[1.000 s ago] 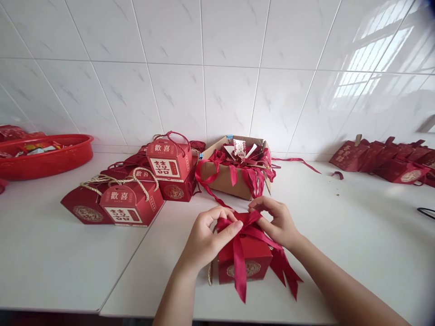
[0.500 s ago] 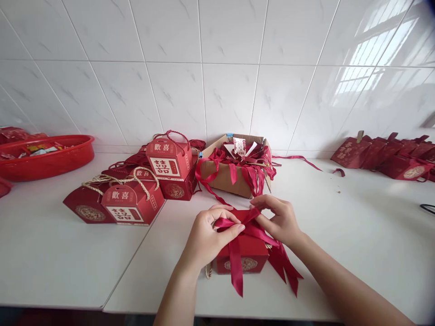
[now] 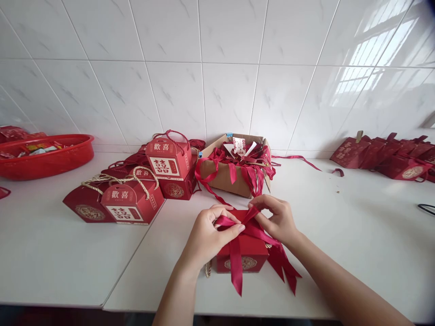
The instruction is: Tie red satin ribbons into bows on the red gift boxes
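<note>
A small red gift box point(image 3: 255, 257) with a gold round emblem stands in front of me on the white table. Red satin ribbon point(image 3: 236, 267) lies across its top, with one tail down the front and others off to the right. My left hand point(image 3: 212, 233) pinches a ribbon loop between thumb and fingers above the box's left side. On the other side, my right hand point(image 3: 277, 217) is closed on ribbon at the top, thumb and forefinger together. Twisted gold cord shows at the box's lower left.
Decorated gift boxes point(image 3: 125, 201) with cord handles stand at left, some stacked. Behind my hands, a cardboard box point(image 3: 226, 180) holds ribbons and cards. A red plastic basin point(image 3: 68, 156) with packets sits far left. More red boxes point(image 3: 384, 156) line the wall at right.
Both hands stay almost in place, still pinching the ribbon over the box. The ribbon tails at the right have shifted very slightly left.
</note>
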{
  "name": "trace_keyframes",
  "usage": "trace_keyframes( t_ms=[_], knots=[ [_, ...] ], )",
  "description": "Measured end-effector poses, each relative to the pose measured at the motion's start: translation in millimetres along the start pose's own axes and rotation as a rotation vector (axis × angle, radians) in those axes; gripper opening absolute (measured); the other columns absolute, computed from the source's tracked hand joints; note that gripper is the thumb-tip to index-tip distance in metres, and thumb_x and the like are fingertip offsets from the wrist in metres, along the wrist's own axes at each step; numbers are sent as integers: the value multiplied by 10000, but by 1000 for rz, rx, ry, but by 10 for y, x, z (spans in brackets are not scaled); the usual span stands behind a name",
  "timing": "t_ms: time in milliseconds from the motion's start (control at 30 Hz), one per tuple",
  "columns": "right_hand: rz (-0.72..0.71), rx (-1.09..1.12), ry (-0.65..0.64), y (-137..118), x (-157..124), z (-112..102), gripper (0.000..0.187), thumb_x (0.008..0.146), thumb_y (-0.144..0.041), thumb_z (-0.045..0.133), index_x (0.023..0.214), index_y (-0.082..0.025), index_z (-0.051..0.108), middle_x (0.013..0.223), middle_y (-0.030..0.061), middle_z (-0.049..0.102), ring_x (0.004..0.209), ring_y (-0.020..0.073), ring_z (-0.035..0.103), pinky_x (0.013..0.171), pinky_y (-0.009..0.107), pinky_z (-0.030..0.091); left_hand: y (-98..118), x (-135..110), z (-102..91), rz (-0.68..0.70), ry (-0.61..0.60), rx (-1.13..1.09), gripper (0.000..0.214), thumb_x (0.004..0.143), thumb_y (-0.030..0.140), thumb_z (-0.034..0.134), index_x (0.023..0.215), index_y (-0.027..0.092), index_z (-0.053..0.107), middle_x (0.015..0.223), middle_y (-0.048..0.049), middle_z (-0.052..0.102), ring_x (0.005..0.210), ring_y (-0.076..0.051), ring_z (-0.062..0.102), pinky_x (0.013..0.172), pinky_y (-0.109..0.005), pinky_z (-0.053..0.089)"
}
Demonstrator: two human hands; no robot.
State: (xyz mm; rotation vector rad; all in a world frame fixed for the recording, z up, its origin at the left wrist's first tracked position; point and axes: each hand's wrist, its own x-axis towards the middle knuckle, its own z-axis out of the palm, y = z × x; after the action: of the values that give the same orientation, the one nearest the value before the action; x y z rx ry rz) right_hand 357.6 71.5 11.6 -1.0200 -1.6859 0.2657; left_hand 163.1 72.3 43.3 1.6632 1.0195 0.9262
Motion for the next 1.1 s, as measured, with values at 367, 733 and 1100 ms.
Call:
trace_keyframes(
  t_ms=[367, 733, 1100],
  knots=[
    [216, 153, -245, 3, 64, -24, 132, 857, -262, 569, 961, -197, 617, 916, 56, 682, 836, 179, 648, 732, 305, 545, -22, 21, -17, 98, -16, -87, 417, 871, 492, 528, 600, 194, 417, 812, -29, 610, 838, -186, 573, 747, -265, 429],
    [339, 492, -702, 195, 158, -604, 665, 805, -380, 680, 1395, -277, 392, 1290, 111, 522, 1202, 226, 515, 965, 411, 466, 2, 33, 1, 147, -16, -59, 396, 862, 433, 545, 583, 195, 394, 877, -39, 597, 880, -202, 557, 809, -292, 385],
    [389, 521, -816, 6, -84, -354, 1147, 658, -210, 810, 1505, -340, 46, 1396, 105, 473, 1229, 233, 529, 1033, 413, 428, -24, 42, -10, 119, -13, -71, 382, 864, 466, 544, 628, 195, 415, 746, -4, 528, 741, -163, 513, 696, -277, 374]
  ],
)
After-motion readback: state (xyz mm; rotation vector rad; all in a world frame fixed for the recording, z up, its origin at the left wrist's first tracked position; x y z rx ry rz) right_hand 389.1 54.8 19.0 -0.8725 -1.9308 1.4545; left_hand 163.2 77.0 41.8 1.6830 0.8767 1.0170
